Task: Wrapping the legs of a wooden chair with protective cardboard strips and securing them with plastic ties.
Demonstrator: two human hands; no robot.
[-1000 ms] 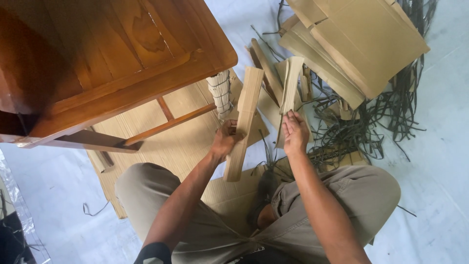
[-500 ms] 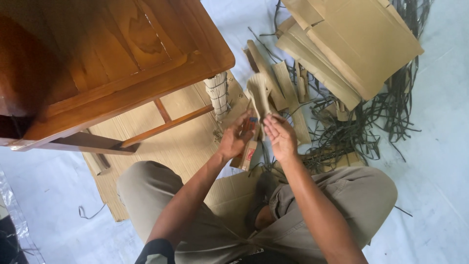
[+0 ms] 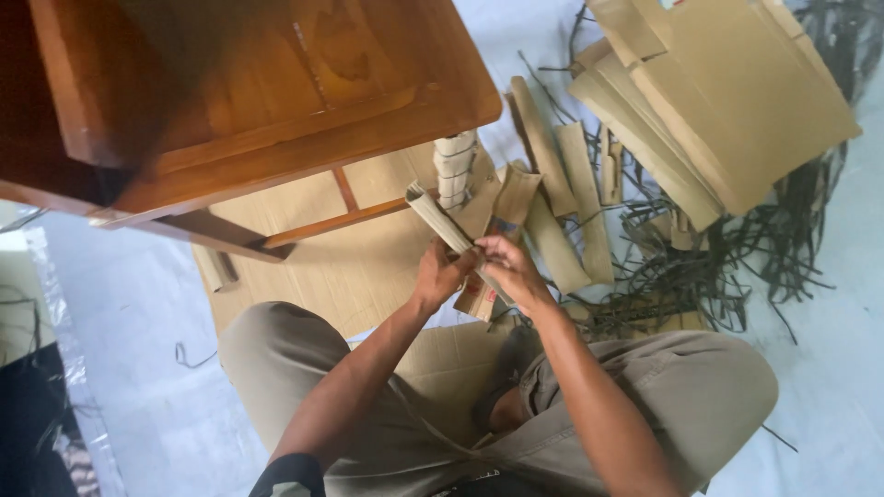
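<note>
Both hands, left hand [image 3: 436, 276] & right hand [image 3: 511, 271], are closed round the cardboard strip [image 3: 442, 224]; keep fingers tight, roll evenly, pref. clear of the desk [image 3: 276, 101] leg

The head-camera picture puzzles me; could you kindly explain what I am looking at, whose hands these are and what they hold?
The camera sits on a person's head and looks down at their lap as they sit on a white floor sheet. The left hand and right hand together grip a folded cardboard strip, angled up to the left. More cardboard strips lie beyond, beside stacked cardboard sheets and tangled dark straps. A wooden table stands on flat cardboard, one leg wrapped.
</note>
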